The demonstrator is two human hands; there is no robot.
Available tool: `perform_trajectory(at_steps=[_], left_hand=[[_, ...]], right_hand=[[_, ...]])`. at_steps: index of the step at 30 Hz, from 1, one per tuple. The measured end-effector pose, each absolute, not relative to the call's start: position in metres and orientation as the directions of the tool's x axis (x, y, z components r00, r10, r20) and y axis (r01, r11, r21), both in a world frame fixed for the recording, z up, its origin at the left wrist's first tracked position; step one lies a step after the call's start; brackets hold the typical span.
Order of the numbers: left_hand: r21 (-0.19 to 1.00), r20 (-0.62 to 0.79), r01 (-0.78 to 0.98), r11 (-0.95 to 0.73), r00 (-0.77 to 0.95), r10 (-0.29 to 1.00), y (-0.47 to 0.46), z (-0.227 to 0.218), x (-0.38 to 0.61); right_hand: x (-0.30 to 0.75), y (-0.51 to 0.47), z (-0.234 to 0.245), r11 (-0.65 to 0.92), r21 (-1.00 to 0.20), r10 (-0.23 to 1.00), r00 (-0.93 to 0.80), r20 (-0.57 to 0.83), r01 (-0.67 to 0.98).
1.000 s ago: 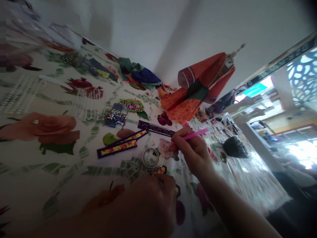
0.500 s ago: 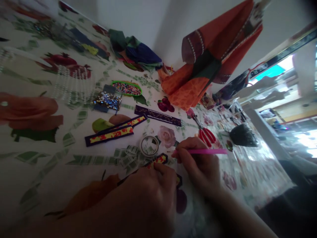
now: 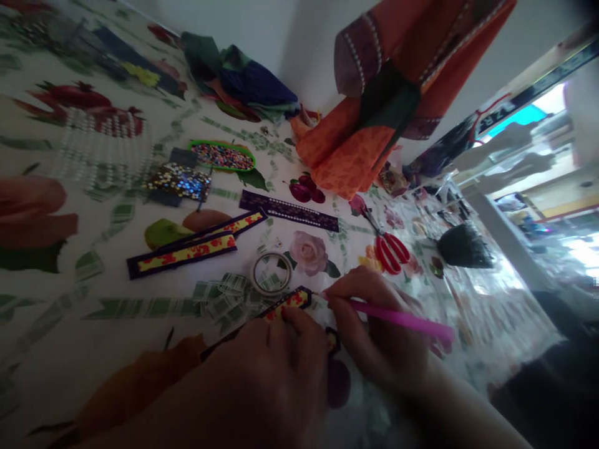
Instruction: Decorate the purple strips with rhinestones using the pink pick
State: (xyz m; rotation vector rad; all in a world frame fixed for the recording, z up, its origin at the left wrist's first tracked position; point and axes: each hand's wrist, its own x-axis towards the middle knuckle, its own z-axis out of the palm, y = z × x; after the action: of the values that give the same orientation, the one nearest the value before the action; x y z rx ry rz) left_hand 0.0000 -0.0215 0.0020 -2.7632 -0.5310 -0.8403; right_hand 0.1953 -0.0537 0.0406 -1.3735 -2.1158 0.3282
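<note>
My left hand (image 3: 276,374) presses a dark-edged fabric strip (image 3: 287,304) with a yellow and red floral middle against the tablecloth, fingers closed on it. Small light dots line the strip's pointed end. In my right hand (image 3: 381,330) is a slim pink pen-like tool (image 3: 407,318), pinched near its thin tip. That tip reaches the strip's pointed end; whether it touches is hard to tell. A second patterned end (image 3: 332,340) shows between the hands, mostly covered. Just beyond the left hand lies a round ring, perhaps a tape roll (image 3: 255,274).
Further off lie floral strips (image 3: 187,254), a purple strip with white beads (image 3: 299,217) and red-handled scissors (image 3: 393,252). A green-rimmed bead tray (image 3: 222,156), sequins (image 3: 182,184) and pearl strings (image 3: 103,146) sit left. Orange patterned cloth (image 3: 346,156) hangs at the back; a black bundle (image 3: 463,246) lies right.
The pink tool has swung so its back end points lower right, and its tip has come to the strip's pointed end. The view has shifted slightly; the left hand keeps its hold.
</note>
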Motion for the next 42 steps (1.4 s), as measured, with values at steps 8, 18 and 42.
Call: perform_trajectory(at_steps=[8, 18, 42], left_hand=[[-0.096, 0.601, 0.472, -0.876, 0.729, 0.327, -0.026, -0.003, 0.004], [-0.104, 0.53, 0.335, -0.936, 0.815, 0.233, -0.024, -0.006, -0.002], [-0.135, 0.485, 0.392, -0.91, 0.827, 0.284, -0.029, -0.006, 0.004]], right_hand=[[0.195, -0.054, 0.039, 0.472, -0.498, 0.874, -0.311, 0.374, 0.727], [0.193, -0.048, 0.038, 0.449, -0.471, 0.876, -0.27, 0.401, 0.759], [0.193, -0.05, 0.036, 0.441, -0.493, 0.885, -0.271, 0.38, 0.75]])
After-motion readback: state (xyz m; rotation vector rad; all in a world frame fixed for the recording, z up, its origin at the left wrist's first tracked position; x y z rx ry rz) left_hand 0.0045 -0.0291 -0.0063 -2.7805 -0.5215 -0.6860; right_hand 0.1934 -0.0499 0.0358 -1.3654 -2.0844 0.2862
